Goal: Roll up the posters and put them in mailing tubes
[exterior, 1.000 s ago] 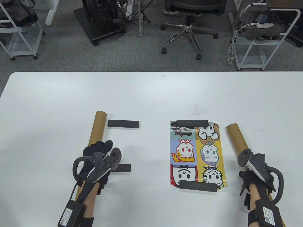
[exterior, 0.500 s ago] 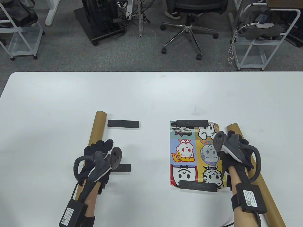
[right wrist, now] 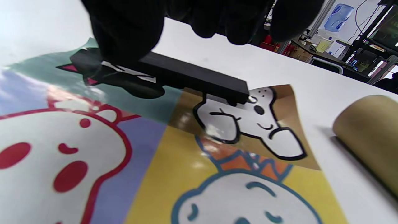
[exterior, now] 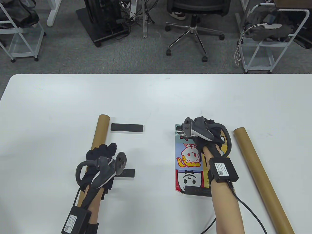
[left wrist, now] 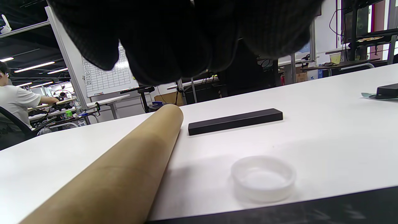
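The glossy cartoon-printed poster (exterior: 189,160) lay flat on the white tabletop (exterior: 156,97), right of centre, with its far right corner curling up. A flat black rectangular weight bar (right wrist: 192,77) sat across its far edge, and a second black bar (exterior: 196,190) sat across its near edge. Your right hand (exterior: 207,132) was over the far end of the poster, with your gloved fingers (right wrist: 124,34) touching the far bar's left part; the right wrist view showed them curled down onto it, but I could not tell whether you had actually gripped it.

A long brown cardboard mailing tube (exterior: 262,179) lay just beside the poster on its right, angled away from you, apart from your right hand. A second brown cardboard tube (exterior: 100,132) lay on the left side of the tabletop. Your left hand (exterior: 100,158) hovered beside that tube's middle with its fingers (left wrist: 174,40) curled loosely, holding nothing that I could see.

A third black bar (exterior: 127,127) rested just right of the left tube's far end, and a fourth (exterior: 128,173) showed partly under your left hand. A clear round plastic cap (left wrist: 262,177) sat on the tabletop beside the left tube.
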Tool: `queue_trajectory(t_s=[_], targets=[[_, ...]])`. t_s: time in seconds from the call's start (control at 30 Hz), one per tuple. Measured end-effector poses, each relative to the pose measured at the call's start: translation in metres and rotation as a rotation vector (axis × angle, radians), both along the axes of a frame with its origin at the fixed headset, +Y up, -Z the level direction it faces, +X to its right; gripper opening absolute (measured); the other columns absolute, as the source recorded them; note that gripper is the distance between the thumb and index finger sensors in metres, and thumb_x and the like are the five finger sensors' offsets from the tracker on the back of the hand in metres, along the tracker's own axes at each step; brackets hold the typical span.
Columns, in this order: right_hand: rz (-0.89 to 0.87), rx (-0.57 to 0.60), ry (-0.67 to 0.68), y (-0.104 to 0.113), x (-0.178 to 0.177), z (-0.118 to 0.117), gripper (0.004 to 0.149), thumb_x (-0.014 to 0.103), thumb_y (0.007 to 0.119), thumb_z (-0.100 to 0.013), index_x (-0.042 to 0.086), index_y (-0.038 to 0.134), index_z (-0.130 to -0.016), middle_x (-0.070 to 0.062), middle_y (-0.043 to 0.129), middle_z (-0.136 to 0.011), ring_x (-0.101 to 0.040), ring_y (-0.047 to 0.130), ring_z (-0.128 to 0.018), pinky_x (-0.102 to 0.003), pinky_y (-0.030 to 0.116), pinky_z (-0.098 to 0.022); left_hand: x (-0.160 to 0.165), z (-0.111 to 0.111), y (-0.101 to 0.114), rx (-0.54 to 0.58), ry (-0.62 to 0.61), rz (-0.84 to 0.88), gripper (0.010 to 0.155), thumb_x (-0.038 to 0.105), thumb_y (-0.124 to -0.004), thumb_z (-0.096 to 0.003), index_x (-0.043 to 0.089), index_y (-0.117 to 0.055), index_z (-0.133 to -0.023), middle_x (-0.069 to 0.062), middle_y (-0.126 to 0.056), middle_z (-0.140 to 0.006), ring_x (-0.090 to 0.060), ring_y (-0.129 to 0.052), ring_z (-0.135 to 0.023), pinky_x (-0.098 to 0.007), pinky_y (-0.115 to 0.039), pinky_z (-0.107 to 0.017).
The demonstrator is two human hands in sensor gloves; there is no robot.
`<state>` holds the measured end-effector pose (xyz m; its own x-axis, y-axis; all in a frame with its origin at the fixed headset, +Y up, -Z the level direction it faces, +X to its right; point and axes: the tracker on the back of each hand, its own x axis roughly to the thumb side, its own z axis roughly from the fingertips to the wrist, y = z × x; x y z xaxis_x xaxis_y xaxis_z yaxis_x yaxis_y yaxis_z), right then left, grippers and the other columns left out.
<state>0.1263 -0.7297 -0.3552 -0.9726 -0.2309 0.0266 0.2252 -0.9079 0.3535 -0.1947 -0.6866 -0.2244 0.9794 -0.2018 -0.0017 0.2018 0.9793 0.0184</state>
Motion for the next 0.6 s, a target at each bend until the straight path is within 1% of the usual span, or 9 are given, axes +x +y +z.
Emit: queue_trajectory(t_s=[0.07, 0.17, 0.33, 0.4, 0.6], targets=[[0.021, -0.015, 0.028, -0.007, -0.006, -0.009, 0.079, 0.035, 0.074, -0.049, 0.012, 0.03, -0.111, -0.017, 0.039, -0.119, -0.048, 0.048, -0.109, -0.07, 0.05, -0.074, 0.0, 0.0, 0.0, -0.004, 0.0, 0.001, 0.062, 0.05, -0.072, -0.0483, 0.027, -0.069, -0.106, -0.003, -0.084, -0.098, -0.027, -0.091, -0.082, -0.056, -0.071, -0.076], [0.026, -0.022, 0.023, -0.013, -0.011, -0.018, 0.076, 0.034, 0.074, -0.05, 0.015, 0.032, -0.11, -0.014, 0.041, -0.119, -0.045, 0.049, -0.109, -0.068, 0.05, -0.075, 0.0, 0.0, 0.0, -0.009, -0.001, -0.006, 0.062, 0.05, -0.071, -0.0483, 0.027, -0.069, -0.106, -0.003, -0.084, -0.098, -0.027, -0.091, -0.082, -0.056, -0.071, -0.076], [0.018, -0.047, 0.036, -0.025, -0.015, -0.028, 0.071, 0.032, 0.074, -0.05, 0.017, 0.038, -0.109, -0.011, 0.046, -0.118, -0.041, 0.055, -0.108, -0.065, 0.052, -0.075, 0.0, 0.001, 0.0, -0.005, -0.007, -0.013, 0.062, 0.05, -0.071, -0.0483, 0.027, -0.069, -0.106, -0.003, -0.084, -0.098, -0.027, -0.091, -0.083, -0.056, -0.071, -0.076], [0.03, -0.005, 0.042, -0.027, -0.016, -0.029, 0.069, 0.032, 0.076, -0.049, 0.018, 0.041, -0.107, -0.01, 0.05, -0.116, -0.04, 0.059, -0.106, -0.064, 0.053, -0.075, -0.001, 0.001, 0.0, -0.003, -0.008, -0.016, 0.062, 0.05, -0.071, -0.0482, 0.027, -0.069, -0.106, -0.003, -0.084, -0.098, -0.027, -0.091, -0.083, -0.056, -0.071, -0.076], [0.04, 0.024, 0.054, -0.027, -0.014, -0.036, 0.069, 0.032, 0.078, -0.045, 0.02, 0.046, -0.104, -0.007, 0.058, -0.111, -0.036, 0.066, -0.104, -0.062, 0.053, -0.075, -0.004, 0.002, 0.0, -0.003, 0.005, -0.01, 0.062, 0.05, -0.071, -0.0483, 0.027, -0.068, -0.106, -0.003, -0.083, -0.098, -0.027, -0.091, -0.083, -0.056, -0.071, -0.076]])
